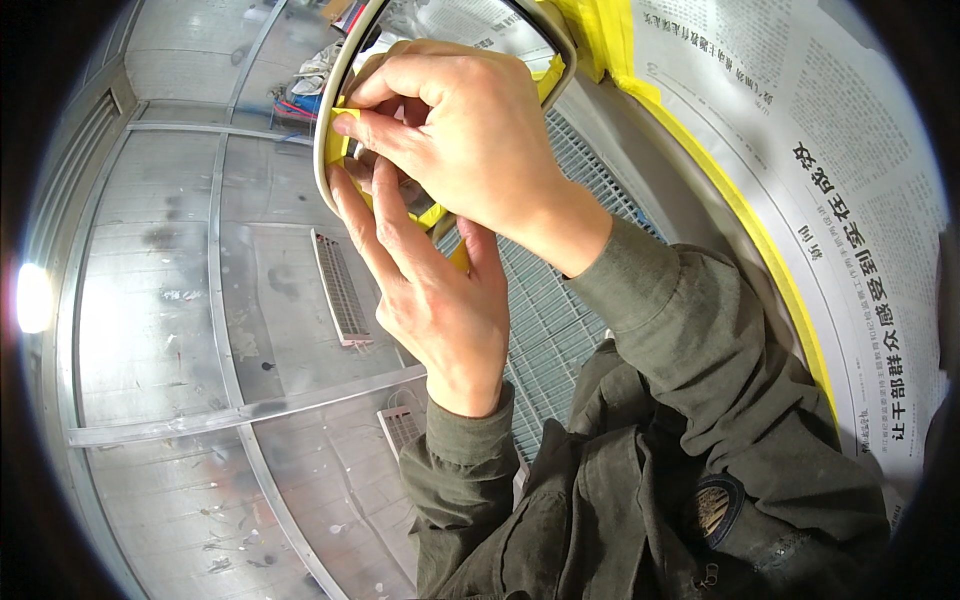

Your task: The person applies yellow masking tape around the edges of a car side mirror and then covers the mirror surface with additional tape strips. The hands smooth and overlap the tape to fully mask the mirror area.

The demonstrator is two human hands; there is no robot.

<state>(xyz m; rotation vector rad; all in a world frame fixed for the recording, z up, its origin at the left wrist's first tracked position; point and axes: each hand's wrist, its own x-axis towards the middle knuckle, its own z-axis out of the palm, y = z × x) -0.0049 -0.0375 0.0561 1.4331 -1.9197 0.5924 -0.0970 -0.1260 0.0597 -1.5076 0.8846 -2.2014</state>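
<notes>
A car side mirror (329, 150) with a pale beige rim stands at the top of the head view. Yellow masking tape (342, 135) lies along the inner edge of its glass on the left and at the bottom. My right hand (480, 140) reaches across the glass, thumb and forefinger pinched on the tape at the left rim. Below it, my left hand (440, 300) grips the mirror's lower edge, with its fingers against the tape and rim and its thumb to the right. The palms and part of the glass are hidden.
Newspaper sheets (780, 200) edged with yellow tape cover the car body on the right. A metal floor grating (545, 310) lies below. Grey metal wall panels (150, 340) with frame bars fill the left. Cloth and red and blue items (300, 100) sit beyond the mirror.
</notes>
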